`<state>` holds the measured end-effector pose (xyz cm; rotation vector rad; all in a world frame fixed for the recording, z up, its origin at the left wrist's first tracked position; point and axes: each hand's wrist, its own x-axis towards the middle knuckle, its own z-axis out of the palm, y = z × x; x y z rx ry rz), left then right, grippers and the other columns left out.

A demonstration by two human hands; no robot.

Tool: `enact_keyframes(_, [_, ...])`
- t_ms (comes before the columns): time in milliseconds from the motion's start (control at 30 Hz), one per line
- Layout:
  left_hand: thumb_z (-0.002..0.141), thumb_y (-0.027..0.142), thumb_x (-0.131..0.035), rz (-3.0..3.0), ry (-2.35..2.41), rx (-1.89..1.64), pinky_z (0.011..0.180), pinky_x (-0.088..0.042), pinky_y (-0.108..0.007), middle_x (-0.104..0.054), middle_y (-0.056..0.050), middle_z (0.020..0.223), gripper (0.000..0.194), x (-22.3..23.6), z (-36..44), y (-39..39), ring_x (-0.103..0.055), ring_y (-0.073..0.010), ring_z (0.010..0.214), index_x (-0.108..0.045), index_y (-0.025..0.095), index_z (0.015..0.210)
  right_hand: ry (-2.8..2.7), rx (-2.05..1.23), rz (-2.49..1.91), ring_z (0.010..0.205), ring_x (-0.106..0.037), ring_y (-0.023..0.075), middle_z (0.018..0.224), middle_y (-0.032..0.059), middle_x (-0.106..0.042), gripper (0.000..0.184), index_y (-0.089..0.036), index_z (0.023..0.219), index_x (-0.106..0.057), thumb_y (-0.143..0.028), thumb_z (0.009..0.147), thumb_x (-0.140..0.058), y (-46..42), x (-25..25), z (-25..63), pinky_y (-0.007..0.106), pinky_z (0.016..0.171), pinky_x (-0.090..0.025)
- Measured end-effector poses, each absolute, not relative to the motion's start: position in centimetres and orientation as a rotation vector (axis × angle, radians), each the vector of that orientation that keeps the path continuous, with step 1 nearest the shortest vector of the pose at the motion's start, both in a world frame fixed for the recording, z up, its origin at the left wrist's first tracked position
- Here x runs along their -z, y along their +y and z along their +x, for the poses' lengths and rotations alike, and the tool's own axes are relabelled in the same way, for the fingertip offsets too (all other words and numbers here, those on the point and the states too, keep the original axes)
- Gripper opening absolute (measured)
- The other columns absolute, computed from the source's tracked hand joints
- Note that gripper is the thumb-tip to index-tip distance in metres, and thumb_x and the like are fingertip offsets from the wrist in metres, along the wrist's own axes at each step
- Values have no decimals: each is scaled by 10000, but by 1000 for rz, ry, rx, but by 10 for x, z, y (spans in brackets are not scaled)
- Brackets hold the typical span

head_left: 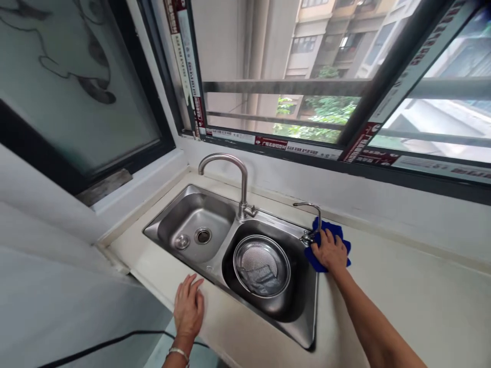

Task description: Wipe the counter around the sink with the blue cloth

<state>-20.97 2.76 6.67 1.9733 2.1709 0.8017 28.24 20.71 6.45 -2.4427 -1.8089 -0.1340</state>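
My right hand (330,250) presses a bunched blue cloth (314,260) at the sink's right rim, its fingers bent over the fabric. The cloth lies partly on the counter and reaches round the base of a thin, curved small faucet (316,209). On the counter's front edge rests my left hand (188,305), holding nothing, fingers apart. Between the hands is a steel double-bowl sink (226,263). A round metal colander (282,258) sits in its right bowl, with a crumpled grey cloth-like piece (261,277) inside.
A tall gooseneck faucet (244,184) rises behind the sink's divider. In the left bowl, a loose strainer (182,241) lies beside the drain (202,235). Pale countertop (406,286) extends right. A dark-framed window (276,143) stands behind, and a black cable (126,335) hangs at lower left.
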Motion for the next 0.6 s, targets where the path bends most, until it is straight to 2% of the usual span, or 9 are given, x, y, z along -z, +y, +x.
enact_keyframes(133, [951,233,-380,1955,2156,-824,1200,-348,-527,-574,-49,1378,355,-68,-206,26,-449,-231,1358,-627,257,1204,-1842,209,-2354,1388,-299,386,1527,138,-405,646,-124,1481,-384,-447,927,-302,167,-50,274,519,1088,-330])
enact_keyframes(300, [946,213,-381,1967,2137,-893,1198,-360,-546,-583,-68,1378,351,-67,-204,26,-465,-250,1354,-641,232,1181,-1823,321,-2199,1313,-413,376,1404,193,-507,576,-112,1371,-503,-411,924,-299,103,-45,247,526,1033,-389])
enact_keyframes(467, [927,163,-366,2008,2058,-1021,1177,-392,-596,-590,-96,1375,368,-66,-198,23,-467,-292,1366,-662,190,1145,-1645,380,-2161,1213,-503,411,1266,286,-563,584,-36,1276,-560,-402,920,-277,46,-52,210,538,934,-443])
enact_keyframes(600, [913,135,-377,2170,1817,-1092,1124,-489,-542,-634,-66,1321,375,-59,-185,-9,-529,-248,1314,-664,219,1139,-1531,330,-2186,1168,-538,437,1192,301,-582,590,-42,1238,-580,-424,913,-270,9,-53,186,549,891,-452])
